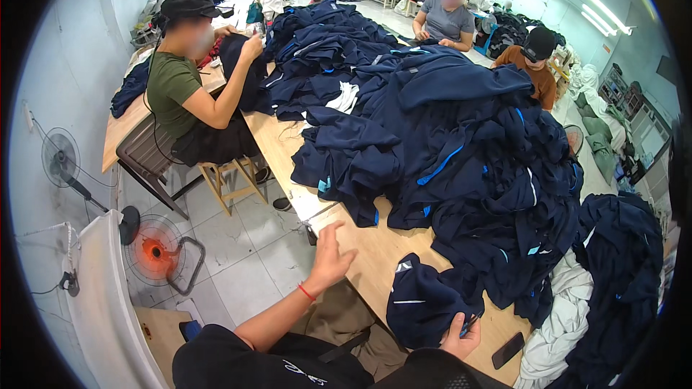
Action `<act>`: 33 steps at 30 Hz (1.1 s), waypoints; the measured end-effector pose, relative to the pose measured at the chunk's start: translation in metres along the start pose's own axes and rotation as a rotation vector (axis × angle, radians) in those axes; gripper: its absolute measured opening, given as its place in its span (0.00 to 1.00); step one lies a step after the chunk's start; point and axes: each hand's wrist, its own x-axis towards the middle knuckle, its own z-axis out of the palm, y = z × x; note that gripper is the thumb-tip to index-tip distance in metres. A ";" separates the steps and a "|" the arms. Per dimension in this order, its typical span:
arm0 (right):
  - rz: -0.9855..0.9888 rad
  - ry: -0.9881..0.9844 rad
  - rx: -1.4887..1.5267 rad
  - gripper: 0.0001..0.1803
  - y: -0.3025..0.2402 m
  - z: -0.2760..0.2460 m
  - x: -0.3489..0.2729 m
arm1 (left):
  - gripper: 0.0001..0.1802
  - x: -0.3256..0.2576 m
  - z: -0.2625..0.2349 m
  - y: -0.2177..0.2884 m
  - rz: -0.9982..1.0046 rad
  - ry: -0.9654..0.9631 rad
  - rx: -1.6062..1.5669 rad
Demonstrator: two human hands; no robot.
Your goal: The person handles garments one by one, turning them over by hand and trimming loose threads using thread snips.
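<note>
My left hand (331, 256) is raised over the near edge of the wooden table (412, 243), its fingers spread and nothing in them. A red cord circles that wrist. At the table's near edge, my right hand (461, 337) is closed around a small dark-and-blue tool that looks like thread snips (470, 325). Right beside it lies a dark navy garment (425, 302), bunched up, with a thin white stripe and a small white mark. The right fingers partly hide the tool, and whether they also touch the cloth I cannot tell.
A big heap of navy garments (461, 130) covers the table. A black phone (508, 351) lies right of my right hand, beside white cloth (559, 324). One person (180, 94) sits at the left, two others (447, 18) across. A fan (153, 248) stands on the floor.
</note>
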 end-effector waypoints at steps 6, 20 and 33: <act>-0.068 -0.072 -0.092 0.10 -0.029 0.009 -0.002 | 0.38 -0.042 0.037 0.065 0.389 -0.646 -0.267; -0.151 0.108 0.003 0.12 -0.099 -0.011 0.024 | 0.14 -0.048 0.028 0.108 0.211 -0.555 -0.587; -0.443 0.368 0.053 0.20 -0.122 -0.048 0.103 | 0.18 -0.013 -0.034 0.132 0.466 -0.701 -0.589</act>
